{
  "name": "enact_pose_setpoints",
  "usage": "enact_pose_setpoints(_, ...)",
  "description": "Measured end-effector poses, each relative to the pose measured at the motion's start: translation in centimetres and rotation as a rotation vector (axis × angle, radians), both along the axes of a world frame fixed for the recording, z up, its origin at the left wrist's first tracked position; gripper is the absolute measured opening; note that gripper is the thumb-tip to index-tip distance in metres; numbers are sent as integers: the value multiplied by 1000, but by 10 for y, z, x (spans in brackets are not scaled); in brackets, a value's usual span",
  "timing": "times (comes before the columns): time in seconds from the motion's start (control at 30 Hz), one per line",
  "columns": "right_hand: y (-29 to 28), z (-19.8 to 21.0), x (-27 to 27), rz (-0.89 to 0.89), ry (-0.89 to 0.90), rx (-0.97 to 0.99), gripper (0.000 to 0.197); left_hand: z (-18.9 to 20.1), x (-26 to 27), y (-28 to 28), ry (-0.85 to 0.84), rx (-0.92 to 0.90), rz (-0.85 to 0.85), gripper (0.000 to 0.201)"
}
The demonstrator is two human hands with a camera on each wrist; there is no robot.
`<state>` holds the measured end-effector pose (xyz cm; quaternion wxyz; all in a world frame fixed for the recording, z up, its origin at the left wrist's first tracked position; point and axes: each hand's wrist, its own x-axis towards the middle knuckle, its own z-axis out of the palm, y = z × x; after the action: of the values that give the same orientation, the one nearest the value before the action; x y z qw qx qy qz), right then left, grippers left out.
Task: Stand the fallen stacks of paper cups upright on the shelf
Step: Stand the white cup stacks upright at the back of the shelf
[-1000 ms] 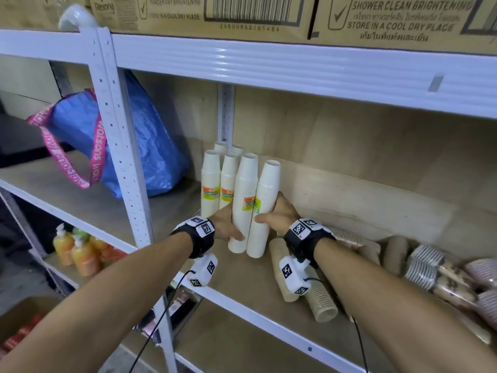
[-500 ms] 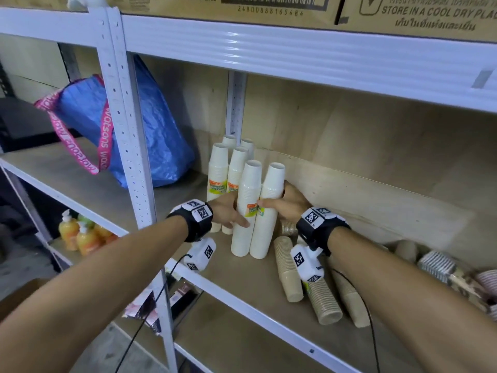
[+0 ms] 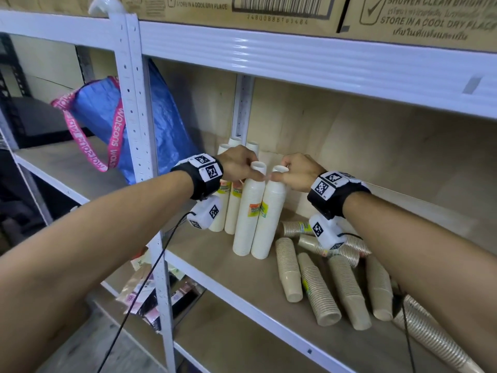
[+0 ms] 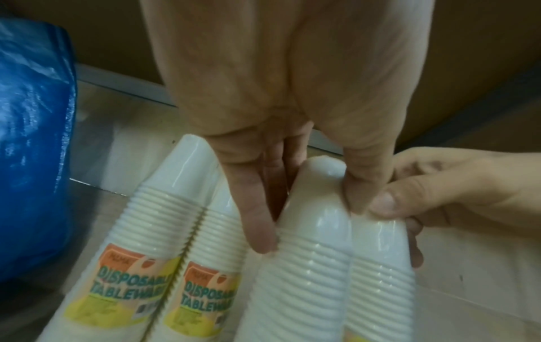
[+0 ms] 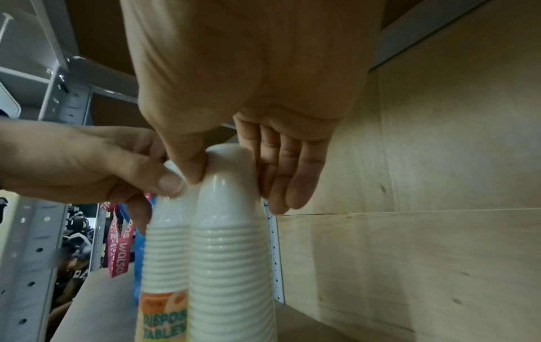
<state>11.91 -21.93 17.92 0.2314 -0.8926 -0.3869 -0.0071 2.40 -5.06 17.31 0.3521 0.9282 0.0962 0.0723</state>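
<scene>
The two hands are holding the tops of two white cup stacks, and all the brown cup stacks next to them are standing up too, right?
Not quite. The left hand and right hand do hold the tops of two white stacks, but the brown stacks are not standing. The head view shows them lying on their sides on the shelf, to the right of the white ones.

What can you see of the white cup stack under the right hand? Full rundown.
The white cup stack is a tall column of nested, glossy cups, bottoms up, with ribbed rims down its side and an orange-yellow label midway. It stands upright on the shelf board, nearest the front, pressed against a matching stack beside it. The right hand pinches its top cup between thumb and fingers. Brown cup stacks lie fallen beside its base.
</scene>
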Motion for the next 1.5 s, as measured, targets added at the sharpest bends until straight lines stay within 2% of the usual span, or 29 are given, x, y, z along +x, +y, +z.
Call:
enact_pose_setpoints(0.1, 2, 2, -1, 24, 34, -23, 17, 2, 1, -1, 7, 34, -5, 29)
enact_pose_setpoints(0.2, 5, 3, -2, 27, 44, -19, 15, 4, 1, -3, 3, 39, -6, 32)
enact_pose_setpoints(0.33, 5, 7, -5, -23, 32, -26, 30, 8, 0, -5, -22, 26, 16, 37)
enact_pose_setpoints(0.5, 8, 14, -12, 14, 30, -104, 20, 16, 1, -6, 19, 95, -5, 42)
enact_pose_setpoints(0.7, 13, 23, -21, -24, -7, -160, 31, 24, 3, -7, 56, 114, -10, 51)
enact_pose_setpoints(0.93, 19, 29, -23, -10, 49, -209, 35, 31, 5, -6, 108, 210, -54, 38)
enact_pose_setpoints(1.2, 28, 36, -29, -9, 112, -179, 35, 52, 2, -4, 189, 244, -111, 38)
enact_pose_setpoints(1.5, 56, 45, -43, 48, 121, -122, 29, 72, -13, 26, 172, 286, -66, 35)
